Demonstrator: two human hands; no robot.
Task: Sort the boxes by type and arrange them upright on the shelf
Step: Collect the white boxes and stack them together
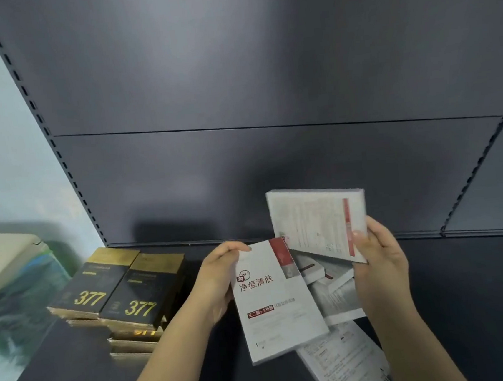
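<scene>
Left hand (219, 281) is closed on a white box (274, 298) by its left edge, in the lower middle of the frame, its long side running up and down, tipped a little left. Right hand (379, 254) is closed on another white box (318, 224), held higher, standing tall. More white boxes (337, 298) are piled flat under them. Black and gold boxes (115, 292) are stacked flat at the lower left. Bare dark shelf (469, 292) is seen on the right.

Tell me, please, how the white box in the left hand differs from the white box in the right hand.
The left hand's box shows its printed front with large characters; the right hand's box shows a face of fine text. The left hand's box tilts low over the shelf; the right hand's is raised higher. Both are flat and white with red trim.
</scene>
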